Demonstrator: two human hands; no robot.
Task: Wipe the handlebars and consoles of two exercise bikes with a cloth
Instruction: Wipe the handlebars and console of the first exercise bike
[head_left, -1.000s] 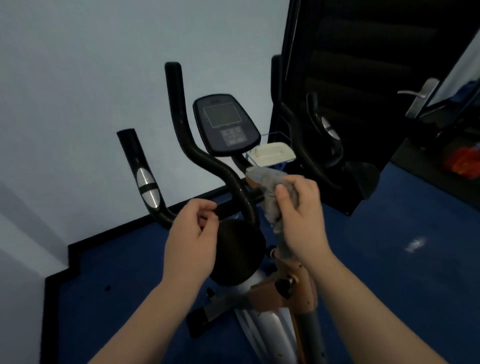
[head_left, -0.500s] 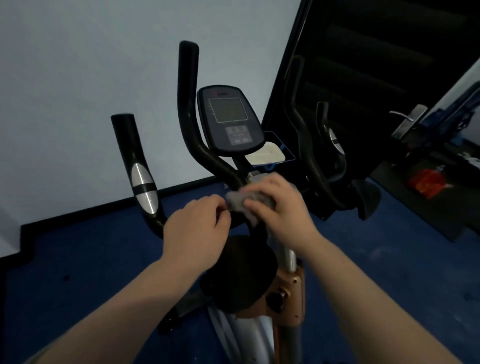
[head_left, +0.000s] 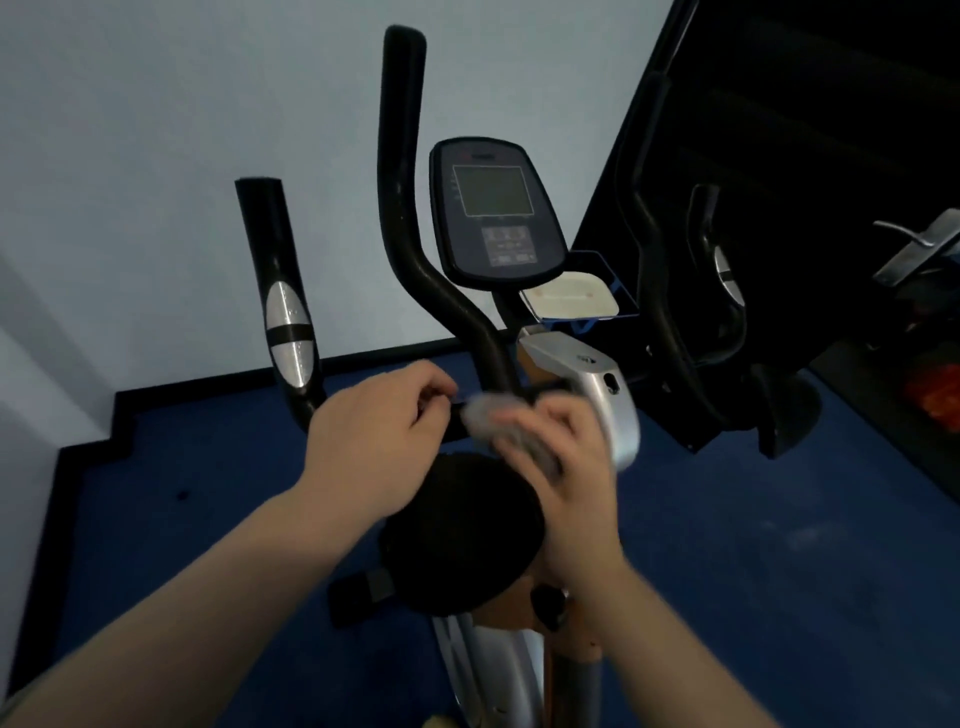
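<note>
Clearly, the greatest risk lies at the crossbar, where a grey cloth (head_left: 506, 423) is bunched between both hands. By the left hand (head_left: 374, 418) the bar just left of the cloth appears to be pinched with curled fingers (head_left: 434, 397) — though blur hides whether the bar or a cloth corner is caught. By the right hand (head_left: 563, 457) the cloth is grasped, its fingers (head_left: 530, 434) folded over the wad. Should the wad be held loosely, it could be dropped onto the floor below; should it be dragged carelessly up beyond the fingers, the keys of the console (head_left: 496, 213) could be pressed by accident. A small white tray (head_left: 569, 296) just right of the console could also be knocked.

To the far left of the fingers a short black grip with a silver pulse pad (head_left: 288, 332) is seen, then a tall curved handlebar (head_left: 402, 171) rising above the fingers, and a silver post cover (head_left: 597, 387) right of them. No surface is present: the bike is stood on a blue floor (head_left: 779, 545) edged by black skirting, with a pale wall (head_left: 156, 104) behind. To the right, dark equipment (head_left: 779, 130) is crowded close — a second grip (head_left: 722, 270) is partly lost against it.
</note>
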